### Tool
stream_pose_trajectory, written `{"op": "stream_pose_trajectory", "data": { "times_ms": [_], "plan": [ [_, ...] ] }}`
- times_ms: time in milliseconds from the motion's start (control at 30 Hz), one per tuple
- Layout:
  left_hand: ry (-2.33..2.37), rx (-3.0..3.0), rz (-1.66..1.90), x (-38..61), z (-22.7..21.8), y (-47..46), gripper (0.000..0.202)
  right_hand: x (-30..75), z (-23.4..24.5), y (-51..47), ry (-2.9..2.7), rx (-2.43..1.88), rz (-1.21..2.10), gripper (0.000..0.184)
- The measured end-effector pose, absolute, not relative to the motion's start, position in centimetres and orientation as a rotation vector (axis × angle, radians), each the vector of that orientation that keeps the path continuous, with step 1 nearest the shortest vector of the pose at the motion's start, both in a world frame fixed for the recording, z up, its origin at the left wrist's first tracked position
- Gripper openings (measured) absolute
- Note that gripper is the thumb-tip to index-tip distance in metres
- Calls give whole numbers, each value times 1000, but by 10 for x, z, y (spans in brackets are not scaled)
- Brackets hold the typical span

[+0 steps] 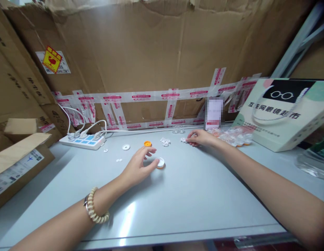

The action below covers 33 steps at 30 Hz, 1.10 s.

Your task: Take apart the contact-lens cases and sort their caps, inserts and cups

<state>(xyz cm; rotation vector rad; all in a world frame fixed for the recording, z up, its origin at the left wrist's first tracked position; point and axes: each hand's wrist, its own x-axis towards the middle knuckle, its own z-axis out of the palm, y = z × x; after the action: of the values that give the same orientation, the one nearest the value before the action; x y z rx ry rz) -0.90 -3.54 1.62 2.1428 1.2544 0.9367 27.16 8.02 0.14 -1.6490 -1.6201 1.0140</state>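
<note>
My left hand rests on the pale grey table, fingers loosely spread, its fingertips touching a small round white-and-orange cap. An orange cap lies just beyond it. My right hand reaches farther back and pinches a small white lacy piece. A second white lacy cluster sits to its left. A white ring-shaped disc and tiny white bits lie left of my left hand.
A white and blue power strip with plugged cables sits at the back left. Small clear containers with orange bases crowd the back right, beside a printed paper bag. Taped cardboard walls surround the table; an open box stands left.
</note>
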Motion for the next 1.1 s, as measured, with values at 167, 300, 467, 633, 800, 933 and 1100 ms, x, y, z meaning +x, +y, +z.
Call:
{"op": "stream_pose_trajectory", "data": {
  "times_ms": [167,300,467,633,800,933,1100],
  "plan": [
    [1278,2242,756,-11,10,-32,36,251,18,61,-1717,-1562,735,25],
    [1309,2237,700,-10,4,-29,31,206,26,24,-2054,-1208,885,37],
    [1260,2241,772,-10,-2,-24,28,176,12,0,-2280,-1034,945,46],
    [1203,2233,805,-9,-1,-25,25,178,5,2,-2221,-976,1045,37],
    [1202,2224,783,-8,1,-25,26,181,6,5,-2273,-911,1005,31],
    [1204,2242,765,-8,2,-24,23,183,12,4,-2285,-868,1056,26],
    [1234,2246,721,-10,5,-26,22,187,22,6,-2157,-875,1085,28]
  ]
}}
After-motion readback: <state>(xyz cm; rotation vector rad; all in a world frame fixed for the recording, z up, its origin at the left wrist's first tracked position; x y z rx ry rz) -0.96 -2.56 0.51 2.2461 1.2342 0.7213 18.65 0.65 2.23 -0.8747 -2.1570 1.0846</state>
